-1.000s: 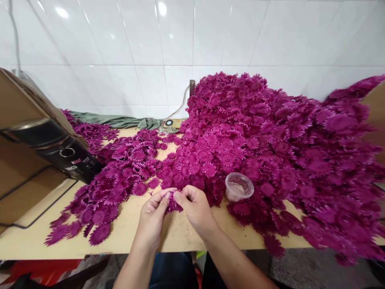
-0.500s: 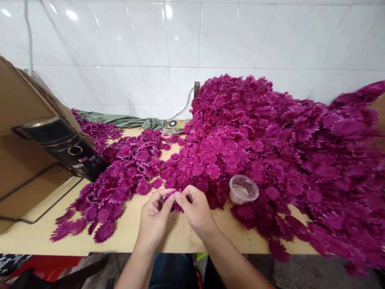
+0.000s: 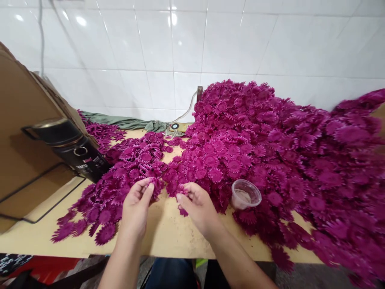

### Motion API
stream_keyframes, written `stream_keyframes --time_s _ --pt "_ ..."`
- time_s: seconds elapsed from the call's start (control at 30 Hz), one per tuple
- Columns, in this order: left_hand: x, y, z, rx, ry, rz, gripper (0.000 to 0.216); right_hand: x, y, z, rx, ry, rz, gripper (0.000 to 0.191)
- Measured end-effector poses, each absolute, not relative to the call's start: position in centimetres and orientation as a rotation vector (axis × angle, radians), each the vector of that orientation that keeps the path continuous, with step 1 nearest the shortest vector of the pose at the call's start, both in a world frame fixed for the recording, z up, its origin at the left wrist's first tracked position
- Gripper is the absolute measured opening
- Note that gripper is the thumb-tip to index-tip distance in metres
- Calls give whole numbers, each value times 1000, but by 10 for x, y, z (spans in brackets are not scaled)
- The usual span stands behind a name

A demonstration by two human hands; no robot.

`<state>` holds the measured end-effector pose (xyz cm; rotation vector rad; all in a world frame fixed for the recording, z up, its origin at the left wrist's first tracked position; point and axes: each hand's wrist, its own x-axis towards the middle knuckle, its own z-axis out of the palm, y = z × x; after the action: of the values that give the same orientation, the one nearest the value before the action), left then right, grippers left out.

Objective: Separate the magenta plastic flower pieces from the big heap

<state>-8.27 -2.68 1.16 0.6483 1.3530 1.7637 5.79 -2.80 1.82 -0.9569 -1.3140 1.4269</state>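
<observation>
My left hand [image 3: 135, 206] pinches a magenta artificial flower piece [image 3: 157, 188] between thumb and fingers, near the smaller flower pile [image 3: 120, 180]. A short gap away, my right hand [image 3: 200, 206] is closed with thumb against fingers on another magenta flower piece [image 3: 181, 190], partly hidden by the fingers. Beyond and to the right of it rises a large heap of the same fringed flowers [image 3: 240, 132]. A clear plastic cup [image 3: 246, 194] with pale brownish contents sits at the heap's front edge, right of my right hand.
On the left a black vacuum flask [image 3: 72, 148] leans beside a cardboard box [image 3: 27, 132] and a thin black wire frame [image 3: 57, 202]. Green cloth [image 3: 120, 119] lies along the tiled wall. The tan tabletop [image 3: 174, 237] ends just before my lap.
My hands were together over one spot and are now apart. The left has moved left with a flower piece; the right stays near its place, also holding one. The view has shifted slightly.
</observation>
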Motion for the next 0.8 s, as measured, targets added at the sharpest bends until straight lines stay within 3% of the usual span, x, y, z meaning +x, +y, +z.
stream_keyframes --time_s 0.17,0.4,0.5,0.67,0.8 --pt "-71 -36 15 647 1334 1696 43 60 -16 22 -924 -1042 1590 20" --pt "-71 -40 17 787 1348 1569 50 69 -10 43 -1012 -1127 1417 2" --pt "-68 -37 19 829 1339 1540 43 85 12 54 -1061 -1333 1162 10" --pt "-51 -15 28 1000 1253 1560 40 114 49 82 -1222 -1581 434 33" --pt "-34 6 33 1024 1202 1526 43 108 46 92 -1153 -1808 262 17"
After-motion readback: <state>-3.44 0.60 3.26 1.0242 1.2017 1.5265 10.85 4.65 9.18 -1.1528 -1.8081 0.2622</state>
